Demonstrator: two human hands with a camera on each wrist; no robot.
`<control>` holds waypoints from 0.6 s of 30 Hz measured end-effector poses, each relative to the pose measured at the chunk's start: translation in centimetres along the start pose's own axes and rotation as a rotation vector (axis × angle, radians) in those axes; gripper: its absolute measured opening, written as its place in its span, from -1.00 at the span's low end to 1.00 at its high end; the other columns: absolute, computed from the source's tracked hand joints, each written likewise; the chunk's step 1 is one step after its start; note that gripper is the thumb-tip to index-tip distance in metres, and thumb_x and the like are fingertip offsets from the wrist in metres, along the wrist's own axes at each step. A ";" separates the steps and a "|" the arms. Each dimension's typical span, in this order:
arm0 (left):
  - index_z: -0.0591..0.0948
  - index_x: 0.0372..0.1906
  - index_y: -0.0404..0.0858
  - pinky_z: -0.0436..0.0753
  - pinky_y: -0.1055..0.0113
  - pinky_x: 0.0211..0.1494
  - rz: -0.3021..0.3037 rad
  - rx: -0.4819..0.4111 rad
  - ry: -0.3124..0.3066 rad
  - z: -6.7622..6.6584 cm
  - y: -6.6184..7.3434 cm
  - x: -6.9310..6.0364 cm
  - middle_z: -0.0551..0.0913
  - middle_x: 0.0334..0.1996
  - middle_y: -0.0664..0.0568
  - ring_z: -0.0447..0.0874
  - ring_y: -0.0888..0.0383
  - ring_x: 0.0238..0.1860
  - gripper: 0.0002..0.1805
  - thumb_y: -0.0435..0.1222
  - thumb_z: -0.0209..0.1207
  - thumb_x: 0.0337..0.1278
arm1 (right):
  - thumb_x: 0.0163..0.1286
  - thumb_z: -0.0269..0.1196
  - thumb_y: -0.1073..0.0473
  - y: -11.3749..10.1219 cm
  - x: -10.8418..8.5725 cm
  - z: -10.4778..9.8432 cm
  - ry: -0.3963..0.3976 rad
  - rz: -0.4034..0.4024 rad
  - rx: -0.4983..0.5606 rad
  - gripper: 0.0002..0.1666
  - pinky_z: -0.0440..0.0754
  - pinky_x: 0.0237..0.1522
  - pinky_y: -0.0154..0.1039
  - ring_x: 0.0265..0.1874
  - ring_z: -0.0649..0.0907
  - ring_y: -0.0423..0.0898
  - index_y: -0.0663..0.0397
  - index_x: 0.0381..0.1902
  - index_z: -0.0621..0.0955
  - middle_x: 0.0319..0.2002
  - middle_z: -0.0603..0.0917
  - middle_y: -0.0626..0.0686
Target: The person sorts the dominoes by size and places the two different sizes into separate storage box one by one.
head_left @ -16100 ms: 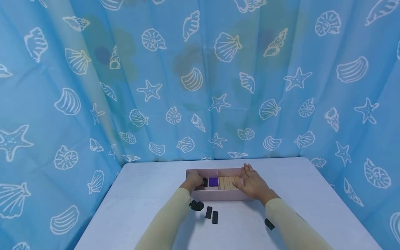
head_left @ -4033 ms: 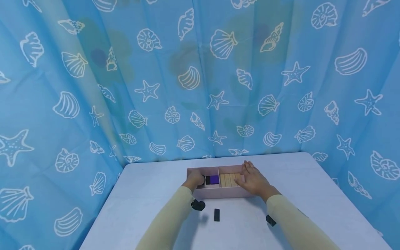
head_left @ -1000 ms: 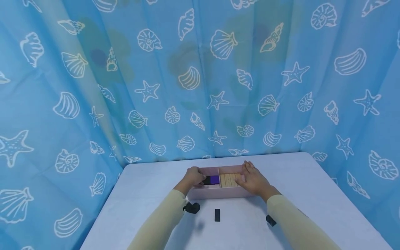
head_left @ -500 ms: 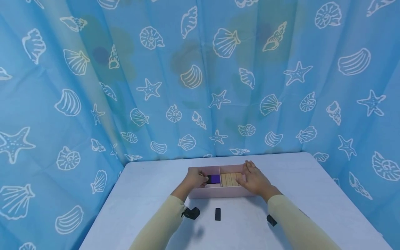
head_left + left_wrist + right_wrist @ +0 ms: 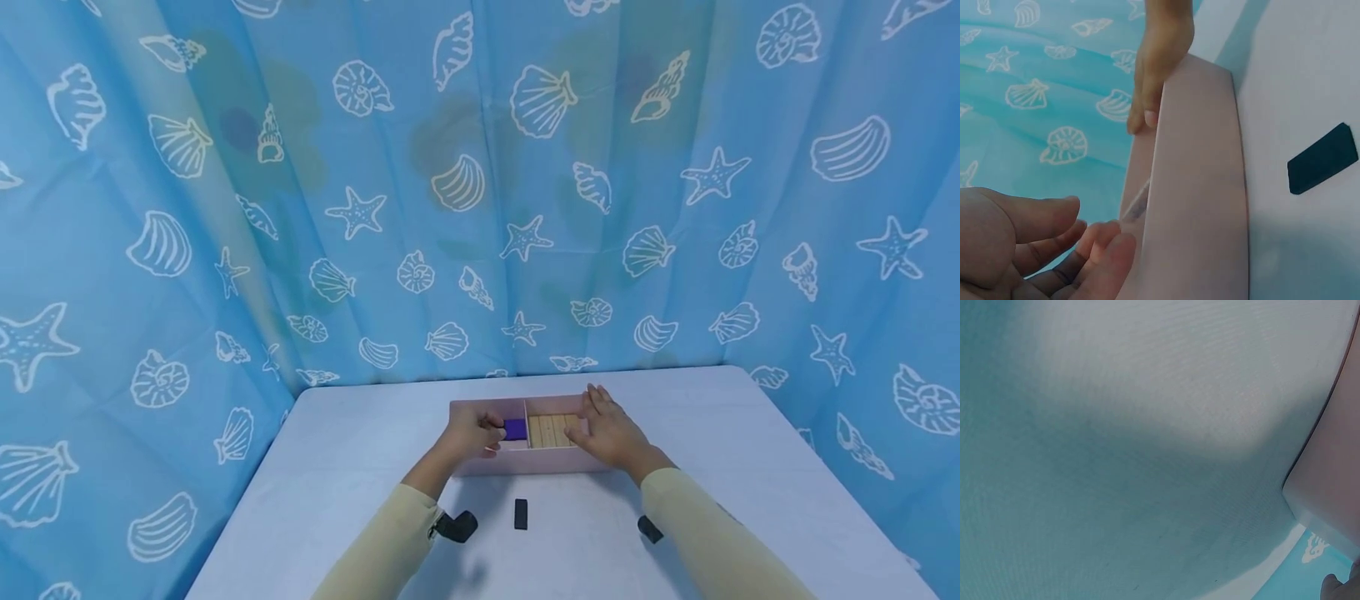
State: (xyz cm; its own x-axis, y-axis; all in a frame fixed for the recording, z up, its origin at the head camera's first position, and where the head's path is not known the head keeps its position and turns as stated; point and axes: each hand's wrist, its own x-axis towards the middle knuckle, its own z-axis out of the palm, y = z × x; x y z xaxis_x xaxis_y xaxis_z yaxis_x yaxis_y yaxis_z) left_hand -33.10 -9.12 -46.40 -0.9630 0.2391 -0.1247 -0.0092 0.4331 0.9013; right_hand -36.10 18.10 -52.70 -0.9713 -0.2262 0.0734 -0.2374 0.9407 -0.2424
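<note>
A pink two-compartment box (image 5: 525,463) lies across the table. My left hand (image 5: 467,432) hovers at its left compartment with fingers bent; in the left wrist view, the thumb and fingers (image 5: 1110,265) stand apart with nothing between them. Beside that hand, a purple block (image 5: 514,429) lies against the divider. Pale wooden blocks (image 5: 546,431) fill much of the right compartment. My right hand (image 5: 611,433) rests at the box's right end, fingers straight; the right wrist view catches only a bit of it (image 5: 1342,587). What lies under the left hand is hidden.
One black block (image 5: 521,514) lies on the white tabletop (image 5: 570,550) in front of the box. Dark wrist cameras (image 5: 457,527) hang below the sleeves. A blue shell-patterned curtain (image 5: 420,217) surrounds the table.
One of two black blocks has left the tabletop since the oldest frame. Lately my left hand has shifted slightly right and now covers the black block beside the purple one. My right hand stays.
</note>
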 end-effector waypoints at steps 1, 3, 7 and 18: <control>0.59 -0.11 -0.39 0.71 0.21 -0.26 -0.002 -0.001 0.000 0.0 0.0 -0.2 0.64 -0.27 -0.19 0.66 0.03 -0.32 -0.85 -0.42 0.19 0.28 | 0.42 -0.09 -0.38 0.0 0.0 0.0 0.001 -0.003 0.000 0.06 -0.03 0.42 0.14 0.48 -0.09 0.21 0.39 0.47 0.04 0.51 -0.07 0.29; 0.59 -0.09 -0.41 0.71 0.21 -0.25 0.007 -0.002 0.000 0.2 0.0 -0.7 0.64 -0.28 -0.17 0.66 0.05 -0.32 -0.83 -0.41 0.20 0.27 | 0.42 -0.09 -0.38 -0.1 0.0 -0.1 0.003 -0.001 -0.003 0.06 -0.03 0.42 0.15 0.48 -0.10 0.21 0.39 0.47 0.04 0.51 -0.07 0.29; 0.60 -0.09 -0.41 0.70 0.25 -0.28 0.034 0.024 0.009 0.7 -0.1 -1.7 0.62 -0.36 -0.06 0.64 0.09 -0.36 -0.81 -0.44 0.22 0.23 | 0.42 -0.07 -0.38 -0.3 0.0 -0.2 -0.003 0.004 -0.015 0.06 -0.04 0.42 0.15 0.48 -0.10 0.21 0.38 0.48 0.03 0.51 -0.07 0.28; 0.59 -0.04 -0.39 0.71 0.27 -0.30 0.055 -0.032 -0.054 2.4 -2.6 -4.0 0.59 -0.34 -0.05 0.65 0.13 -0.35 -0.80 -0.46 0.18 0.25 | 0.41 -0.05 -0.37 -0.4 -0.1 -0.2 -0.018 0.014 0.005 0.06 -0.05 0.42 0.16 0.49 -0.14 0.21 0.36 0.48 0.03 0.51 -0.08 0.28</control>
State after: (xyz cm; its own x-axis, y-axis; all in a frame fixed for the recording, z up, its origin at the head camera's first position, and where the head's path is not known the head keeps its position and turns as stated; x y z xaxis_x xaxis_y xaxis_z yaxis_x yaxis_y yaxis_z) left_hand -28.60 -9.14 -49.28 -0.9462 0.3088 -0.0964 0.0338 0.3906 0.9199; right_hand -35.91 17.82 -52.41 -0.9746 -0.2178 0.0521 -0.2239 0.9424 -0.2484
